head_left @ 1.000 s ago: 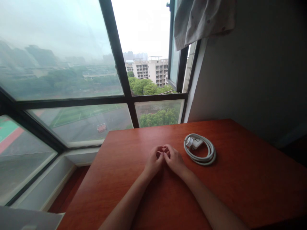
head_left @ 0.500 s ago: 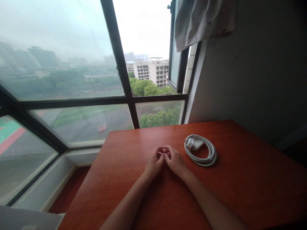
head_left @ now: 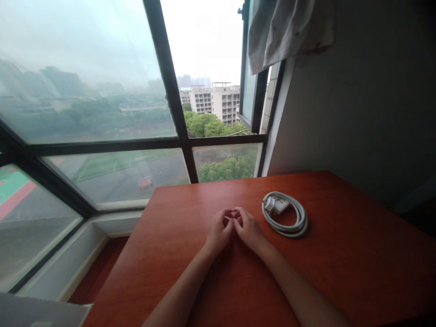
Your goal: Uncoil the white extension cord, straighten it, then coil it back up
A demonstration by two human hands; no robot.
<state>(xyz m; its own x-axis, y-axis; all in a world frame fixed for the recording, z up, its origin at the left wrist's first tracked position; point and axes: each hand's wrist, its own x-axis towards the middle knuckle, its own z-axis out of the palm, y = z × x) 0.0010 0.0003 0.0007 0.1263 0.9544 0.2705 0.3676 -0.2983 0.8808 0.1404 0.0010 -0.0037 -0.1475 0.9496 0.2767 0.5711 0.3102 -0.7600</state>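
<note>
My left hand [head_left: 220, 230] rests on the reddish-brown wooden table [head_left: 180, 213], its fingers curled inward. Against it lies my right hand [head_left: 249, 230], curled the same way, so that the thumbs and fingertips of both meet in the middle. Small gaps show between thumbs and fingers, and no object is visible in them. To the right of my right hand, apart from it, lies a coiled white extension cord [head_left: 301, 220]. Its plug [head_left: 270, 204] and socket block [head_left: 281, 205] sit inside the loop.
Dark-framed windows [head_left: 184, 141] stand behind and left of the table, one pane swung open. A pale curtain [head_left: 289, 34] hangs at the upper right, beside a shadowed wall [head_left: 344, 109]. The table's left edge drops to a reddish floor [head_left: 102, 268].
</note>
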